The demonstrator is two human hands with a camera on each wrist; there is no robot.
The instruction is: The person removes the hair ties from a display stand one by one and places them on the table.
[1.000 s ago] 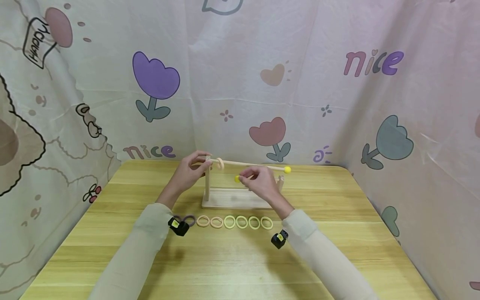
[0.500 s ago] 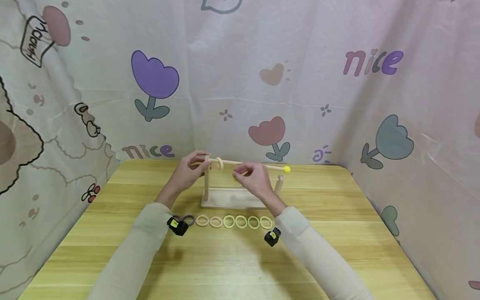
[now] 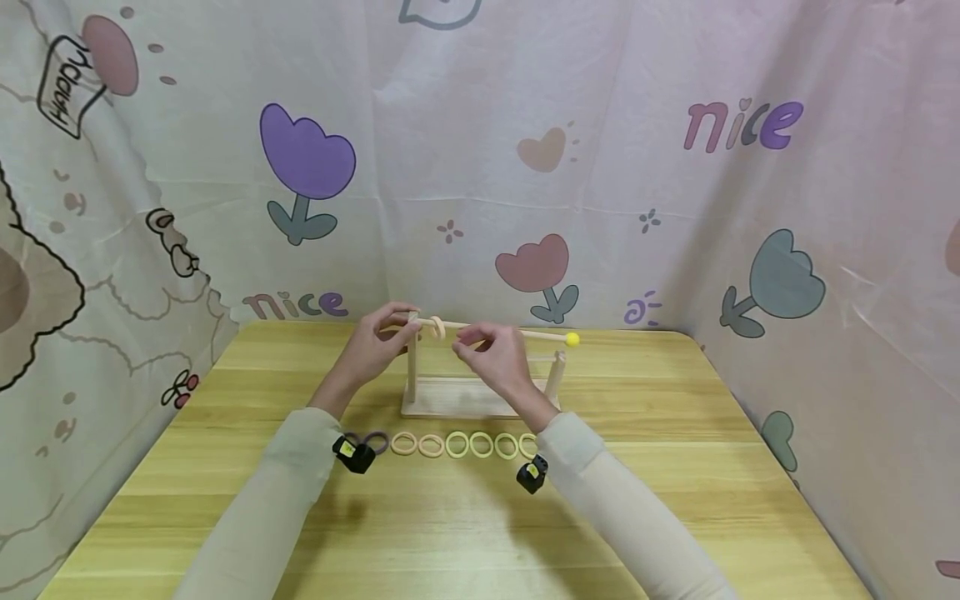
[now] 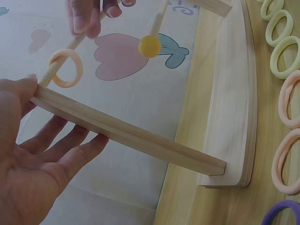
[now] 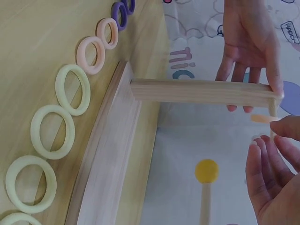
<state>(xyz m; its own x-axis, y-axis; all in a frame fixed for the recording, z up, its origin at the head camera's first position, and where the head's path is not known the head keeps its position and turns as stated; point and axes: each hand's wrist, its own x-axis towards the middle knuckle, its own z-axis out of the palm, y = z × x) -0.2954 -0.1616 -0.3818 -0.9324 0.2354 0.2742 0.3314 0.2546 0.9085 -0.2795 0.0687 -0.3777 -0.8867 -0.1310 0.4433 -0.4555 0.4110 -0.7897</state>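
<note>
My left hand point(image 3: 372, 348) holds the top of the left post of a pale wooden stand point(image 4: 131, 132), thumb at the upper end and fingers along its far side. From that post a thin rod runs right to a yellow ball point(image 3: 572, 340). A peach ring point(image 4: 79, 70) hangs on the rod close to the post. My right hand point(image 3: 495, 357) is at the rod just right of the ring, thumb and fingers apart on either side of the rod, tips near the ring. Another rod, tipped with a yellow ball point(image 5: 206, 171), comes from the right post point(image 3: 555, 377).
In front of the stand's base point(image 3: 480, 398), a row of rings lies on the wooden table point(image 3: 450, 533): purple rings point(image 3: 377, 442), pink rings point(image 5: 90, 55) and several pale green rings point(image 5: 52, 131). A printed curtain point(image 3: 420, 125) hangs behind the table.
My right hand has moved left along the rod towards the peach ring, away from the lower rod's ball, which it now hides in the head view. My left hand stays on the post.
</note>
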